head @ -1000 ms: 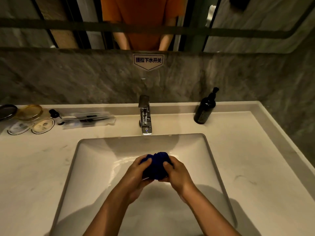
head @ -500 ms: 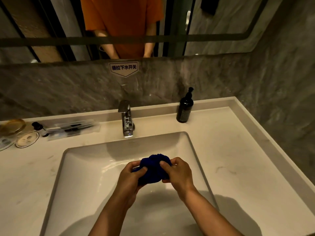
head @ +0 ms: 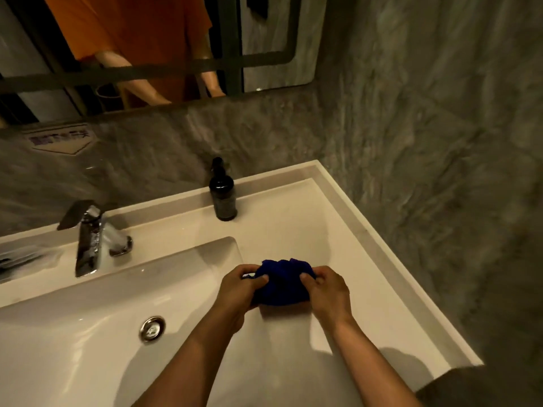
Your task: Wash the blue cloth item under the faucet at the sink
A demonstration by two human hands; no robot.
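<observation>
A bunched dark blue cloth (head: 282, 284) is held between both hands over the right rim of the white sink (head: 88, 333). My left hand (head: 239, 289) grips its left side and my right hand (head: 329, 292) grips its right side. The chrome faucet (head: 91, 239) stands far to the left of the cloth, and no water stream shows. The basin's metal drain (head: 152, 329) lies below and left of my left hand.
A dark pump bottle (head: 222, 195) stands on the counter (head: 338, 230) behind the cloth. Grey stone wall closes the right side and back. A mirror above shows a person in an orange shirt. Packaged toiletries (head: 17, 259) lie at the far left edge.
The view has swung right and both hands have carried the cloth from the middle of the basin to its right rim, away from the faucet. Both hands still grip the cloth.
</observation>
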